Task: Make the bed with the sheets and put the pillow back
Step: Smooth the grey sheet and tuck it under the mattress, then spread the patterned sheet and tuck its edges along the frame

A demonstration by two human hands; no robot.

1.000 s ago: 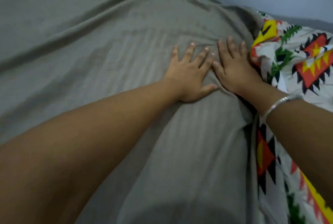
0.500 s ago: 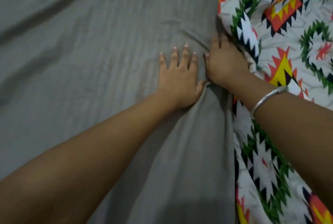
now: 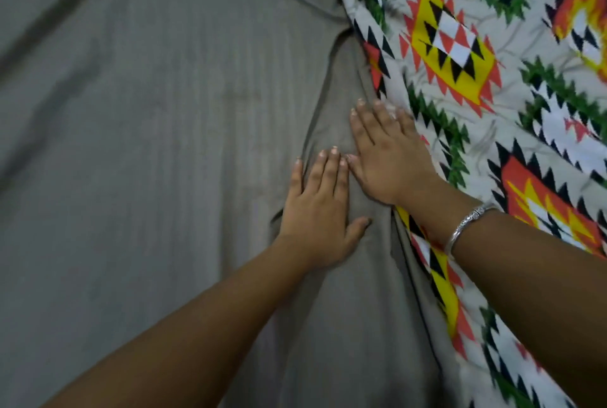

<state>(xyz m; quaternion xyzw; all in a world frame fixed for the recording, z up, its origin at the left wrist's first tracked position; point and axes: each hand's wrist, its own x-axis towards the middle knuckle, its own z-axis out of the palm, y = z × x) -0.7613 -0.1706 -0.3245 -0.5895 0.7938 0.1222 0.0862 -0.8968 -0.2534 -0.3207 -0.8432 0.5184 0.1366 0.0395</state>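
Both my palms lie flat on the grey sheet, mid-bed, as I work it smooth. My left hand is spread open, fingers close together and thumb out to the side, pressing down and gripping nothing. My right hand, a bangle on its wrist, is equally open and flat, its fingers lying just beside the edge of the patterned sheet; it holds nothing either. The two hands touch at the fingertips.

The grey sheet already covers most of the bed in view, so I judge the spreading largely done. It is not yet neat: a deep fold runs up from my hands towards the patterned sheet's edge, and long, soft creases cross the far left. The patterned sheet lies bunched and rumpled along my right, partly over the grey one, and by my reckoning still needs drawing out flat.

No pillow appears anywhere in the frame, so I cannot say where it is; putting it back looks to be the last step, still to come.
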